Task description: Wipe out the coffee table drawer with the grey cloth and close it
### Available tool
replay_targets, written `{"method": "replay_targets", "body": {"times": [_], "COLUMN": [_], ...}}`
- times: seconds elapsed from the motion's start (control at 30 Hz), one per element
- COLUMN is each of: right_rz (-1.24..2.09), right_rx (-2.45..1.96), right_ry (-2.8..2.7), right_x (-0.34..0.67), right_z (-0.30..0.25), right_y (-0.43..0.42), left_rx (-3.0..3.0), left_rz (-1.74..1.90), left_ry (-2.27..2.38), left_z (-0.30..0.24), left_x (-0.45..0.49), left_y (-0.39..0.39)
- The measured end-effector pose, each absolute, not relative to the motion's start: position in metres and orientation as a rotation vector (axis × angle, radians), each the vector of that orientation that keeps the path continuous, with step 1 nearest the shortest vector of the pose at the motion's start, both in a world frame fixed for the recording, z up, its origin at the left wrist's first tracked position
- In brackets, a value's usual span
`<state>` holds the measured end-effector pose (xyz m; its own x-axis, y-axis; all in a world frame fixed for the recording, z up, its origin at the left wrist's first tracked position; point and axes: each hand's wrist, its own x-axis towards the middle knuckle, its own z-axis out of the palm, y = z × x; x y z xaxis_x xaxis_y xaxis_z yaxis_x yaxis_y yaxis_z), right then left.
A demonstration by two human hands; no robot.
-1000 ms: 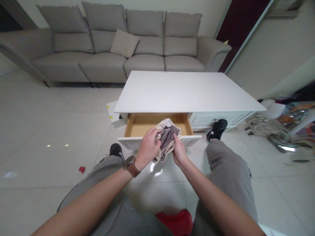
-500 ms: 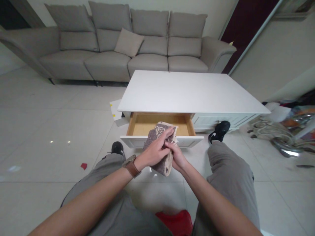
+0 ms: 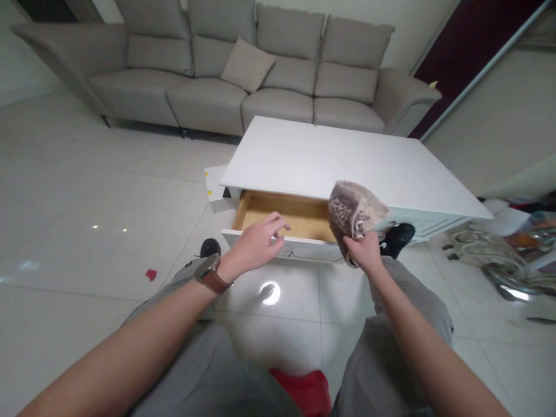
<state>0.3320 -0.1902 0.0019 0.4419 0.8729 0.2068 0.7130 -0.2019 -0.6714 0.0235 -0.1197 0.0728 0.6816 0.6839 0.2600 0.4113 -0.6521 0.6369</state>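
My right hand [image 3: 364, 250] is closed on the lower edge of a folded brown and beige patterned towel [image 3: 353, 211]. The towel is held up in front of the right end of the pulled-out drawer [image 3: 299, 214] and overlaps the tabletop's front edge in view. With its fingers apart and slightly curled, my left hand [image 3: 258, 242] holds nothing. It hovers over the left part of the drawer's front panel. Bare wood shows inside the drawer, which belongs to a white coffee table [image 3: 347, 156].
A grey sofa [image 3: 278, 107] with a loose cushion [image 3: 247, 65] stands behind the table. A white box [image 3: 217, 197] sits at the table's left. Clutter with a metal stand [image 3: 512, 278] lies at right. Something red [image 3: 306, 391] is between my legs; a red scrap [image 3: 150, 274] lies on the floor.
My hands have parted. The right one has carried the towel up and to the right, while my left hand has let go of it and moved left.
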Motion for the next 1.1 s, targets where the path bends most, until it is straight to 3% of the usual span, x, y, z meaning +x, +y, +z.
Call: {"method": "replay_targets", "body": {"times": [0.07, 0.2, 0.37, 0.7, 0.97, 1.1], "right_rz": [0.199, 0.043, -0.071, 0.017, 0.170, 0.318], "right_rx": [-2.123, -2.017, -1.986, -1.735, -1.586, -1.540], "right_ry": [-1.734, -2.279, -2.398, -2.503, -2.593, -2.708], "right_x": [0.345, 0.340, 0.312, 0.212, 0.209, 0.232], "right_z": [-0.007, -0.039, -0.056, -0.069, -0.053, -0.027], "right_y": [-0.193, -0.197, -0.191, -0.156, -0.162, -0.191], "left_rx": [2.381, 2.413, 2.439, 2.419, 2.388, 2.374], "left_rz": [0.618, 0.546, 0.515, 0.394, -0.223, -0.270], "left_ry": [0.870, 0.858, 0.859, 0.907, 1.017, 1.061], "left_z": [0.070, 0.063, 0.059, 0.028, -0.021, -0.031], "left_x": [0.019, 0.015, 0.015, 0.058, 0.092, 0.091], "left_y": [-0.119, -0.118, -0.114, -0.081, -0.057, -0.061]}}
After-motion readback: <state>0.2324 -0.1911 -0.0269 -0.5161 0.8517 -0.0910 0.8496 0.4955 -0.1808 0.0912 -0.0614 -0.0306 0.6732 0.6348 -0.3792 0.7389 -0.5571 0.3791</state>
